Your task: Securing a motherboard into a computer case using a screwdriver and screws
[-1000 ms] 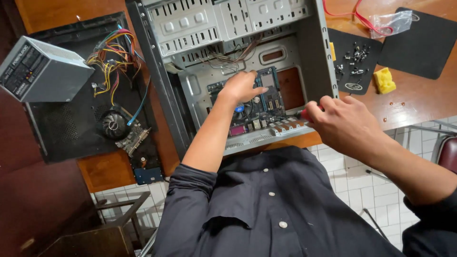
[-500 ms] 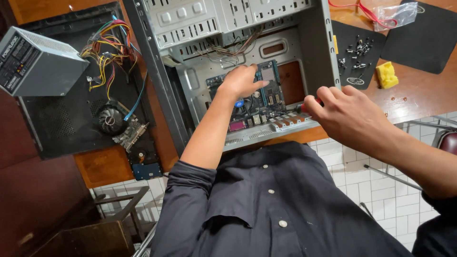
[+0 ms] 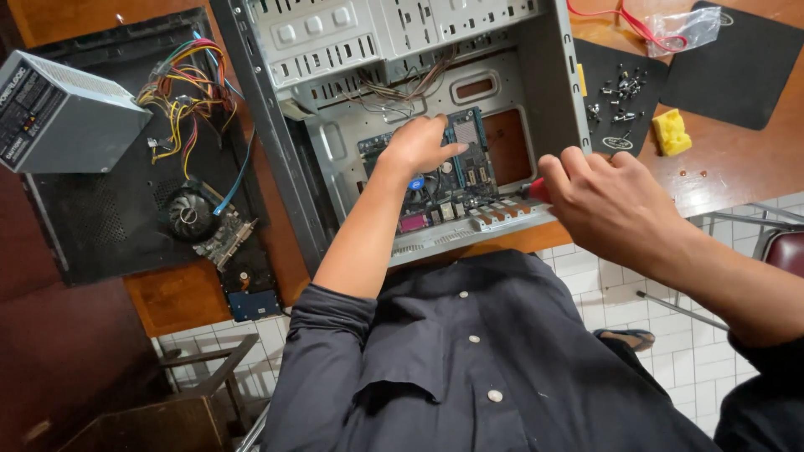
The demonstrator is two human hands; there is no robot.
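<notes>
Our left hand [image 3: 419, 144] covers the middle of the motherboard [image 3: 469, 172], so we can't see what the fingertips are actually on. The right hand [image 3: 607, 201] is wrapped round a red-handled tool [image 3: 536, 191]; only a bit of red pokes out, and its tip is hidden, so no telling what kind it is. The computer case [image 3: 402, 50] runs off the top edge. The little screws [image 3: 618, 92] on the black mat are too small to sort out. The power supply [image 3: 63, 117] is cut off at the left edge.
</notes>
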